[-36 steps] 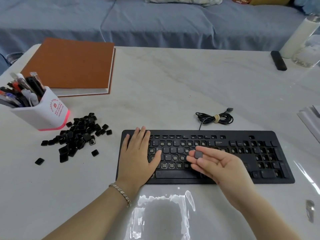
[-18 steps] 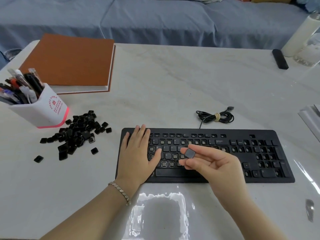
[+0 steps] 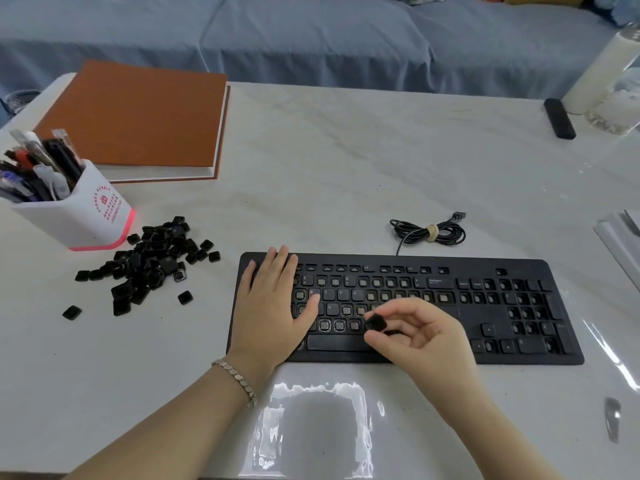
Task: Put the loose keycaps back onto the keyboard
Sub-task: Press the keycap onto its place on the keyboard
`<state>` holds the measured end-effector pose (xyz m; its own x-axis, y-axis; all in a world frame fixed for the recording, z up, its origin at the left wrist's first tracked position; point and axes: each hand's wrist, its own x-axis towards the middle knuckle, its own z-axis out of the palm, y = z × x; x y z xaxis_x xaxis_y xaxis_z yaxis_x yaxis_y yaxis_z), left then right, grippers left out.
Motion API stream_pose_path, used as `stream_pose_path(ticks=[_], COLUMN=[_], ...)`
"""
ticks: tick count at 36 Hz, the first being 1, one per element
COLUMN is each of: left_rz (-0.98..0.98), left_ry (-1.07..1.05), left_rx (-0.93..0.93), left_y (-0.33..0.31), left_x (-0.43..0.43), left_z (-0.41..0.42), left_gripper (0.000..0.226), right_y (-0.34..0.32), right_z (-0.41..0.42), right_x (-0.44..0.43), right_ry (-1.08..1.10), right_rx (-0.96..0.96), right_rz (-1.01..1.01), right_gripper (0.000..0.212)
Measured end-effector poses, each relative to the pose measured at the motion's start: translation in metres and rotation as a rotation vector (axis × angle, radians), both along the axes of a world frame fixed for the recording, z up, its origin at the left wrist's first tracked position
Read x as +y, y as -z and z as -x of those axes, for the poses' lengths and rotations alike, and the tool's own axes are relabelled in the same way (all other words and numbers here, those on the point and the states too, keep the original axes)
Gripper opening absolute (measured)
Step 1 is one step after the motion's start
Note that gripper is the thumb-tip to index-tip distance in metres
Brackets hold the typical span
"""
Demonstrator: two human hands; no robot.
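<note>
The black keycap (image 3: 375, 322) is pinched between thumb and forefinger of my right hand (image 3: 424, 337), just over the keyboard (image 3: 519, 266), whose bare switches (image 3: 341, 325) in the lower letter rows lie slightly left of it. My left hand (image 3: 273, 306) rests flat, fingers straight, on the keyboard's left end. The pile of loose keycaps (image 3: 149, 265) sits on the table (image 3: 346, 168) farther left, nearer that hand.

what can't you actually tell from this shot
Head view only.
- Letter on the keycap pinched by the right hand: too small, fingers cover part.
- Keyboard sockets under the left hand: hidden.
- Legends in the loose keycap pile: too small.
- White bottle: cut off by the right edge.
</note>
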<state>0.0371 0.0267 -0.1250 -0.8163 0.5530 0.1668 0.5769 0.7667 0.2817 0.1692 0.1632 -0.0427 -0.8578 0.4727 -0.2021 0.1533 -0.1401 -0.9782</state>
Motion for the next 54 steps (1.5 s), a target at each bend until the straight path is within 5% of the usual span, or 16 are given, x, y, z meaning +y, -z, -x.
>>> stream_pose_path(ticks=[14,25,32,54], left_rz=[-0.003,0.006,0.0,0.016], left_ry=[-0.003,0.0,0.001,-0.004], left_rx=[-0.013,-0.002,-0.001,-0.005], left_y=[-0.003,-0.002,-0.002,-0.002], left_x=[0.0,0.0,0.0,0.0], left_z=[-0.001,-0.001,-0.001,0.0], left_gripper=[0.063,0.064,0.063,0.063], right_y=[0.038,0.031,0.032,0.042], right_z=[-0.017,-0.011,0.002,0.021], right_x=[0.034,0.059,0.082,0.099], right_ry=[0.061,0.074,0.012,-0.116], right_rx=[-0.312,-0.282,-0.255,-0.302], right_rz=[-0.314,-0.584,-0.939,-0.658], right_gripper=[0.033,0.021,0.019,0.027])
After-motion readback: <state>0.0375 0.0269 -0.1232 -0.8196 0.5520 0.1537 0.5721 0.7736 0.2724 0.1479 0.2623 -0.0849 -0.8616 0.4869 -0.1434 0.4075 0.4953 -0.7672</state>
